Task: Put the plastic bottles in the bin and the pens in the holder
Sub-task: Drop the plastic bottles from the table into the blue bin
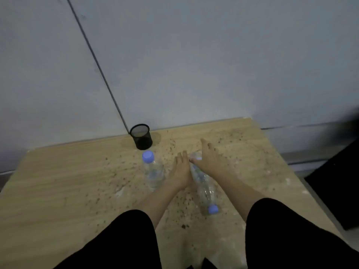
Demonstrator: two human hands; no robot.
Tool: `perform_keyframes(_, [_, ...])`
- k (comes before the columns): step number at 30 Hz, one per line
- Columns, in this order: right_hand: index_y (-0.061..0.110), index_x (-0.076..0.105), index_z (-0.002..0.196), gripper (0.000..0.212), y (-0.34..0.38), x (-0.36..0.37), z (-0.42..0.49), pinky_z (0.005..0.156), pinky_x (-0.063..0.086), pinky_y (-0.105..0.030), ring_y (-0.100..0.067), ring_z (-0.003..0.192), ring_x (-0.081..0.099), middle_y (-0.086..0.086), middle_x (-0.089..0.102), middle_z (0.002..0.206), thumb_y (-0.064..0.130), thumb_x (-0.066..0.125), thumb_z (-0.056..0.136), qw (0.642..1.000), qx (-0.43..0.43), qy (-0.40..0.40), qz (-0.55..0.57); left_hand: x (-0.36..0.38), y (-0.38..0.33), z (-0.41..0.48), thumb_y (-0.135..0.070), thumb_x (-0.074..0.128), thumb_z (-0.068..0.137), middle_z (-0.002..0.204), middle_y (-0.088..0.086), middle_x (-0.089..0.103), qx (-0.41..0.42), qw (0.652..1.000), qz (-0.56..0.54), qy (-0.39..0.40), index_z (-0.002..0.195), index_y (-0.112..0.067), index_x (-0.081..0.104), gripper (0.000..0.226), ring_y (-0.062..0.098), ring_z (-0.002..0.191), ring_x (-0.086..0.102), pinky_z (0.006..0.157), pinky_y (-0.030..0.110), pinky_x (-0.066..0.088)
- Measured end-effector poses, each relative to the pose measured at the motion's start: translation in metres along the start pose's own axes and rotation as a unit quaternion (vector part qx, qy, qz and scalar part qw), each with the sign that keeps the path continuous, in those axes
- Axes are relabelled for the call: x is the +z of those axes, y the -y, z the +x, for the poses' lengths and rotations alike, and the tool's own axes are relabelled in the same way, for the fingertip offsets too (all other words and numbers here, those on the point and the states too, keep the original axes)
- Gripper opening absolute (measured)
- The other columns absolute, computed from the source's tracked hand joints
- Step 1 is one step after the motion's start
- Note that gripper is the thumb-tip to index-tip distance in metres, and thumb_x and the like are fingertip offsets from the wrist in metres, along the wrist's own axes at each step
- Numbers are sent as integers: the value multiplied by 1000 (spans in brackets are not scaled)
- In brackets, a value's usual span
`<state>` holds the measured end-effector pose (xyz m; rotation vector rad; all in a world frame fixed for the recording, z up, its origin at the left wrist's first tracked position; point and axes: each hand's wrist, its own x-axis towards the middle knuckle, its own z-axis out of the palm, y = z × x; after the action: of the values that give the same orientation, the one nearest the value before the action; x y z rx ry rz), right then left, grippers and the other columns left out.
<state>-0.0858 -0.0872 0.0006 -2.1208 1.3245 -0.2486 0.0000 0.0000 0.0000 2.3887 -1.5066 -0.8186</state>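
Observation:
Two clear plastic bottles with blue caps are on the speckled wooden table (68, 181). One bottle (153, 171) stands left of my hands. The other bottle (204, 189) lies on its side with its cap toward me. My left hand (181, 171) lies between the two bottles, fingers straight and pointing away, holding nothing. My right hand (210, 159) rests over the far end of the lying bottle, thumb spread wide and fingertips touching it. A black mesh pen holder (141, 136) stands at the table's back edge by the wall. I see no pens.
A grey wall runs right behind the table. A large black object (338, 191) sits low beside the table's right edge; blur hides what it is. My black sleeves fill the bottom of the view.

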Motion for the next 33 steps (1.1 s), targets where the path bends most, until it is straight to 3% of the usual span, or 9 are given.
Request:
perform_keyframes(3, [10, 15, 151, 87, -23, 25, -22, 106, 35, -43, -33, 136, 33, -19, 26, 151, 37, 66, 85, 999, 40, 29, -4, 19, 13, -6, -32, 62, 90, 162, 16, -11, -5, 998, 40, 42, 152, -4, -16, 103, 33, 151, -4, 120, 45, 18])
perform_keyframes(7, [9, 18, 150, 86, -52, 54, -56, 97, 36, -40, -33, 124, 43, -18, 41, 139, 44, 61, 85, 998, 47, 9, -49, 48, 30, -15, -13, 59, 91, 162, 20, -8, -10, 990, 104, 94, 151, -3, -16, 97, 35, 150, 2, 118, 43, 26])
perform_keyframes(10, [15, 8, 152, 90, -61, 61, -75, 106, 34, -46, -33, 134, 34, -16, 33, 147, 50, 57, 84, 998, 46, 11, -41, 63, 42, -17, -20, 61, 91, 161, 22, -10, -7, 978, 153, 144, 151, 2, -11, 97, 35, 150, -4, 122, 42, 16])
perform_keyframes(16, [30, 17, 148, 78, -75, 66, -111, 91, 42, -38, -30, 115, 47, -11, 45, 130, 29, 61, 84, 994, 59, -53, -78, 70, 52, -11, -33, 69, 85, 161, 23, -10, 17, 966, 193, 171, 151, 3, -7, 108, 37, 149, -11, 123, 43, 8])
perform_keyframes(21, [29, 24, 146, 70, -81, 63, -128, 89, 47, -43, -34, 112, 48, -16, 44, 126, 13, 56, 87, 996, 71, -54, 17, 67, 51, -9, -38, 70, 84, 161, 21, -10, 14, 955, 228, 187, 151, 2, -9, 111, 35, 150, -9, 121, 44, 13])
perform_keyframes(24, [32, 23, 145, 66, -83, 57, -138, 89, 47, -46, -35, 107, 50, -15, 43, 123, 14, 52, 89, 993, 97, -59, 39, 57, 44, -6, -37, 70, 83, 160, 21, 0, 5, 949, 233, 211, 152, 0, 3, 103, 36, 149, 8, 119, 43, 24])
perform_keyframes(27, [33, 23, 145, 70, -91, 54, -159, 80, 40, -30, -31, 99, 52, -13, 44, 116, 18, 59, 88, 989, 111, -94, 31, 51, 28, -7, -34, 65, 87, 149, 19, 32, 30, 953, 221, 207, 145, -5, 30, 74, 33, 134, 37, 108, 41, 39])
perform_keyframes(30, [28, 25, 148, 75, -100, 57, -187, 70, 25, -19, -26, 95, 47, -12, 45, 107, 20, 64, 86, 983, 108, -146, 36, 59, 11, -17, -21, 57, 90, 133, 17, 52, 95, 961, 200, 168, 138, -6, 45, 51, 31, 118, 51, 92, 36, 46])
perform_keyframes(33, [33, 18, 149, 76, -110, 66, -217, 79, 44, -32, -26, 95, 49, -10, 42, 113, 23, 62, 87, 969, 136, -188, 85, 80, -3, -31, -14, 55, 86, 134, 21, 49, 119, 972, 150, 138, 137, -6, 43, 53, 36, 119, 51, 93, 38, 48])
